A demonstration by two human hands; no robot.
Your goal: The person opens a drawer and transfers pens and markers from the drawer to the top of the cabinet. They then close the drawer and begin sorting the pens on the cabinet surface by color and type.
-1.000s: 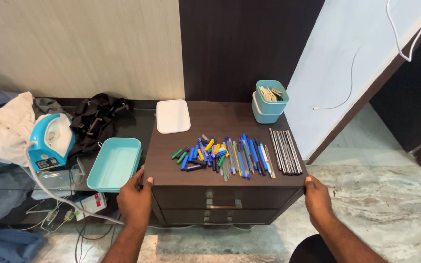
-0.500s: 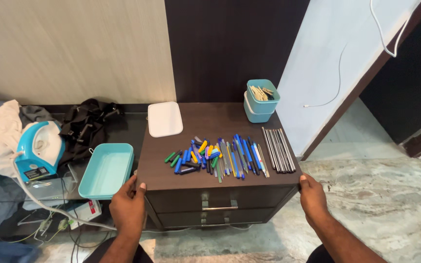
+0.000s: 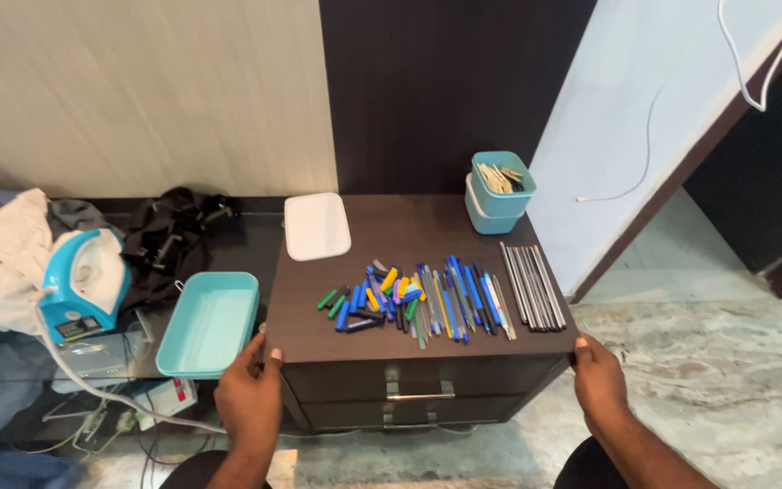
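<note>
Now both hands grip front corners of dark drawer cabinet [image 3: 418, 385]: left hand [image 3: 251, 394] curled on left corner, right hand [image 3: 599, 380] on right. Pens [image 3: 414, 303] scattered on tabletop (teal cups [image 3: 498, 192] at back). Judgement: steadying or shifting cabinet; needs even grip.

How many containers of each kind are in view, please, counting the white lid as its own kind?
Teal tubs, stacked on the cabinet: 2
Teal tray, left of the cabinet: 1
White lid, on the cabinet: 1
Total: 4
</note>
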